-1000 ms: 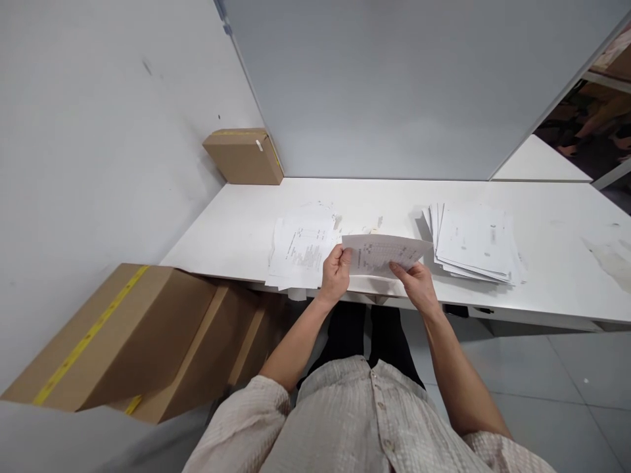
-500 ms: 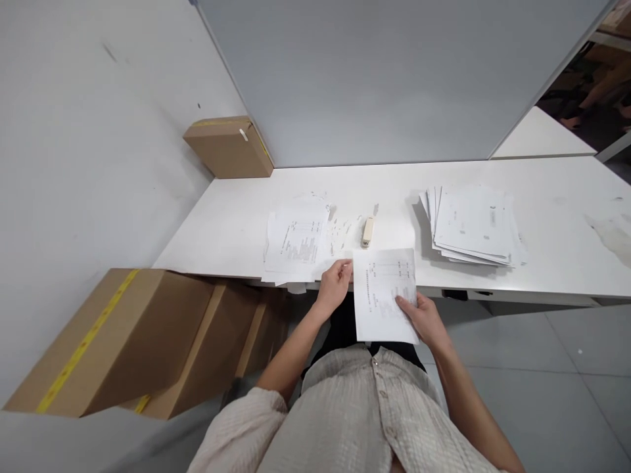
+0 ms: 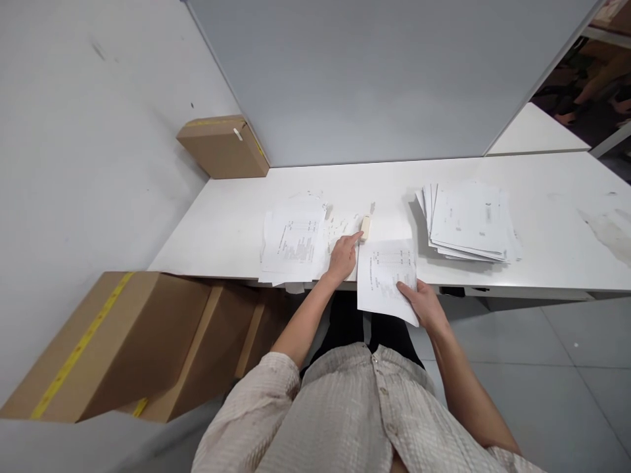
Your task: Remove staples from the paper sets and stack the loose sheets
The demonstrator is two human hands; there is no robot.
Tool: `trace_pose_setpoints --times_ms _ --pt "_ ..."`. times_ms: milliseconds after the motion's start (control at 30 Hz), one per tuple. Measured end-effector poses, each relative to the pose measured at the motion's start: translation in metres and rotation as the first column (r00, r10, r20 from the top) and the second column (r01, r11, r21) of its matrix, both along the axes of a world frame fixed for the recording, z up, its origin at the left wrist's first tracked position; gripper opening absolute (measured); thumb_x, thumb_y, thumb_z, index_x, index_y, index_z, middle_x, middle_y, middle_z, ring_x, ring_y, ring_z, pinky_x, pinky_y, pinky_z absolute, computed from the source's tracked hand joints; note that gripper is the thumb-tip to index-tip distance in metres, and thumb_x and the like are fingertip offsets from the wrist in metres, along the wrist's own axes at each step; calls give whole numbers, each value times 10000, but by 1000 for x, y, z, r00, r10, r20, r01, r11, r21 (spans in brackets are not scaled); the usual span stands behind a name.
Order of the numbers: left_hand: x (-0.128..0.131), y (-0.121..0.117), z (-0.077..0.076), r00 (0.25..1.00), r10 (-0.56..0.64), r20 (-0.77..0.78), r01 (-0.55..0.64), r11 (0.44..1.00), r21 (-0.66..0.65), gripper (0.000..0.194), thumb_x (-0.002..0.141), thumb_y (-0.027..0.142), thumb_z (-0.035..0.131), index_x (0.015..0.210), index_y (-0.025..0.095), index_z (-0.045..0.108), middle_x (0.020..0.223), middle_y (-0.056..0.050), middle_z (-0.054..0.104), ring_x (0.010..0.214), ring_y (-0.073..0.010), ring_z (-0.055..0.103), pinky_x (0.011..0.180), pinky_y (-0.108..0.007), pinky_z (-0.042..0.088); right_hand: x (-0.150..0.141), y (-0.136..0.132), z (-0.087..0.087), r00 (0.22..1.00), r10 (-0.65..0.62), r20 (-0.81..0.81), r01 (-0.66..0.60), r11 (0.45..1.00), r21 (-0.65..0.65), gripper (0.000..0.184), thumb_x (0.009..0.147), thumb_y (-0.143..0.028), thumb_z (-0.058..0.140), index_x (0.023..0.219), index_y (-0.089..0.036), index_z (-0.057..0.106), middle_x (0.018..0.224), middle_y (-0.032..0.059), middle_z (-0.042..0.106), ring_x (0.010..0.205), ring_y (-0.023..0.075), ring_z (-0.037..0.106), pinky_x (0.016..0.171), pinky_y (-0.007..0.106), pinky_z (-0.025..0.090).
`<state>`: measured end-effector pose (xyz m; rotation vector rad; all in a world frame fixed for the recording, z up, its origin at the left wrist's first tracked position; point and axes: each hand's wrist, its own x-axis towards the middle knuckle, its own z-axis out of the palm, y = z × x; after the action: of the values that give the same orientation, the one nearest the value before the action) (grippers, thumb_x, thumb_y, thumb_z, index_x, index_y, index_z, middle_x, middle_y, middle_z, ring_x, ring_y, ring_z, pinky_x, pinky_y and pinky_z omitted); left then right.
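Note:
My right hand [image 3: 420,303] grips the lower right corner of a printed paper sheet [image 3: 385,276] that hangs over the front edge of the white table [image 3: 542,263]. My left hand [image 3: 342,255] lies on the table with its fingers stretched toward a small cream stapler [image 3: 365,227], fingertips almost touching it. A loose pile of printed sheets [image 3: 293,244] lies just left of that hand. A thicker stack of papers [image 3: 468,222] sits to the right.
A small cardboard box [image 3: 224,146] stands in the back left corner against the grey partition [image 3: 384,79]. Larger cardboard boxes [image 3: 123,341] with yellow tape sit on the floor at the left, under the table edge. Grey tiled floor shows at the right.
My left hand let go of the sheet and moved forward to the stapler. My right hand has lowered the sheet flat onto the table's front edge and keeps holding it.

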<state>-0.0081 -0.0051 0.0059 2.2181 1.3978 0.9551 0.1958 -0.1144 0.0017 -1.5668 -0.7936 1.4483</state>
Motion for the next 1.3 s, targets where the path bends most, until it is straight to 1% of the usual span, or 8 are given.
trace_pose_setpoints --times_ms 267,733,900,1033,1133,1167,1233,1300 --pt "1 0 0 998 30 -64 -32 999 -36 506 829 23 294 1263 211 474 970 -75 520 936 -186 472 835 -324 419 -4 6 12 998 18 61 -18 1000 -5 426 711 -389 645 1064 -153 616 1074 106 666 894 257 657 690 324 548" --pt "3 -1 -5 987 61 -149 -61 998 0 561 790 -31 270 1242 206 500 953 -78 523 878 -199 422 800 -328 406 -7 6 13 996 12 86 -12 1000 2 437 711 -380 631 1074 -140 598 1096 115 655 933 263 643 742 344 534" --pt "2 -3 -3 987 55 -154 -51 998 33 571 796 -3 282 1294 219 452 960 -80 519 881 -201 422 849 -336 389 -7 -6 22 987 29 157 -34 999 27 411 711 -380 627 1052 -151 615 1069 111 666 925 275 644 745 361 536" --pt "0 -3 -4 990 56 -129 -51 998 41 591 790 -7 275 1313 224 426 962 -76 538 883 -198 432 838 -324 388 13 -26 51 987 54 154 -58 998 19 374 691 -388 657 996 -171 642 970 86 699 855 272 659 698 349 549" --pt "-1 -2 -5 993 42 -114 -37 998 50 584 809 6 256 1337 220 387 924 -64 563 845 -193 446 819 -324 392 44 -24 85 973 -89 214 81 996 43 431 669 -414 684 1025 -175 636 948 95 699 795 261 665 663 366 554" --pt "-1 -1 -6 993 39 -111 -33 998 55 573 819 14 249 1341 213 378 912 -64 569 834 -192 451 815 -326 394 56 -17 97 942 -159 297 141 987 82 455 647 -411 706 1026 -169 638 955 104 695 788 259 663 656 370 552" --pt "-1 0 -7 993 42 -107 -34 997 70 551 832 27 243 1342 189 373 905 -70 575 827 -192 461 814 -332 401 82 4 116 817 -324 478 242 944 226 465 661 -430 694 1036 -161 639 1000 120 679 830 249 652 700 370 530" --pt "1 -4 -8 994 49 -101 -39 994 98 533 833 32 248 1332 163 380 942 -84 579 852 -194 470 829 -339 406 106 32 129 715 -398 575 242 913 329 438 707 -413 653 1055 -147 637 1052 147 657 879 230 636 743 349 499"
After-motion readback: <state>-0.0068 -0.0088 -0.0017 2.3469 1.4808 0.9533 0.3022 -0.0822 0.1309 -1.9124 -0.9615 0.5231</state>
